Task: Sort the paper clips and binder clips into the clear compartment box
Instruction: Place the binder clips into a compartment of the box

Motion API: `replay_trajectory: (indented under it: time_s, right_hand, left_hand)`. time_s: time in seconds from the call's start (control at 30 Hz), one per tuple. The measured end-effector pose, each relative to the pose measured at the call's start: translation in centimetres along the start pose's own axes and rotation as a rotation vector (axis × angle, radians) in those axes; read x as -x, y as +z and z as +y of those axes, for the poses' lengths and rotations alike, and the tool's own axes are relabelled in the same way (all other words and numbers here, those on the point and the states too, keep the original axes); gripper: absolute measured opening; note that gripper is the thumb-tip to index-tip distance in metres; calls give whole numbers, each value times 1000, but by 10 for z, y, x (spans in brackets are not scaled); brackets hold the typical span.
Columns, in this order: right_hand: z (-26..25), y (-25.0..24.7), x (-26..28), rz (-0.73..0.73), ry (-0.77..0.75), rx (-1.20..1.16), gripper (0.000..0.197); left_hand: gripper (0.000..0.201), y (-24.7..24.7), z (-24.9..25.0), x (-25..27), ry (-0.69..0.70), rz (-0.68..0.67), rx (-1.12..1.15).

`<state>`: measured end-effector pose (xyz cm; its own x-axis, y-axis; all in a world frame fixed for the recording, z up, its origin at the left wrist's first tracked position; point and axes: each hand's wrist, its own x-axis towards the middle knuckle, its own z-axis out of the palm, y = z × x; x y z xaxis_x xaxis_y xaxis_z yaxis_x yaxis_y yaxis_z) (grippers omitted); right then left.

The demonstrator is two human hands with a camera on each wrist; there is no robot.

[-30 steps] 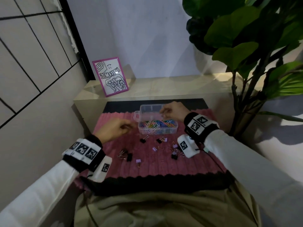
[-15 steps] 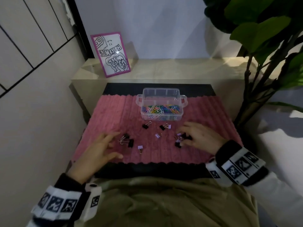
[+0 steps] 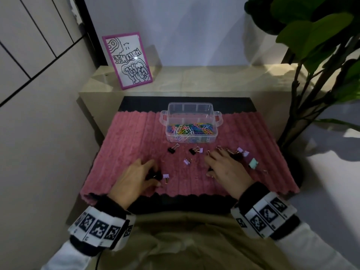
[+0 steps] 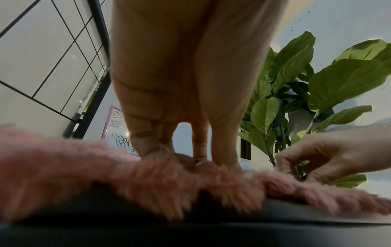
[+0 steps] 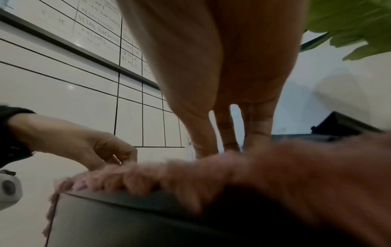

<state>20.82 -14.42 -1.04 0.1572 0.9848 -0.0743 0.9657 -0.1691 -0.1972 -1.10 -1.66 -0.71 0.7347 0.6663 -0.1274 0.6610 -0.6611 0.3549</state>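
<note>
Pink ribbed mat (image 3: 136,141) is keeping loose binder clips (image 3: 195,151) from sliding near the clear compartment box (image 3: 191,137), probably for short carries. Left hand (image 3: 134,180) is curling its grip over black clips (image 3: 155,175); whether it is clamping them I cannot tell. Right hand (image 3: 228,170) is resting with fingers spread apart among clips.

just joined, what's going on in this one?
A person is sorting clips into a clear box on a pink mat. Coloured paper clips already fill its front section; the rear sections look empty. Binder clips still lie loose on the mat. The left hand reaches onto black ones near the front edge, and the right hand is down among another cluster. Whether either has a grip isn't clear.
</note>
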Motion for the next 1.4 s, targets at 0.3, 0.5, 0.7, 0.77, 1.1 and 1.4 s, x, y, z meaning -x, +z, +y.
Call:
replay_trajectory:
  time_s: [0.3, 0.5, 0.7, 0.77, 1.1, 1.4]
  right_hand:
    - [12, 0, 0, 207, 60, -31, 19]
    - [-34, -4, -11, 301, -91, 45, 20]
    - [-92, 16, -22, 39, -351, -211, 21]
    - [-91, 21, -26, 54, -320, -286, 11]
    - [-31, 1, -21, 102, -132, -497, 14]
    - [71, -26, 4, -114, 343, -172, 88]
  left_hand:
    - [29, -18, -11, -5, -104, 69, 252]
    - [41, -25, -35, -10, -205, 107, 571]
    - [36, -16, -36, -5, -198, 73, 563]
    - [33, -16, -34, -3, -196, 75, 549]
    - [23, -32, 10, -33, -21, -13, 356]
    - [56, -14, 28, -69, 55, -111, 48]
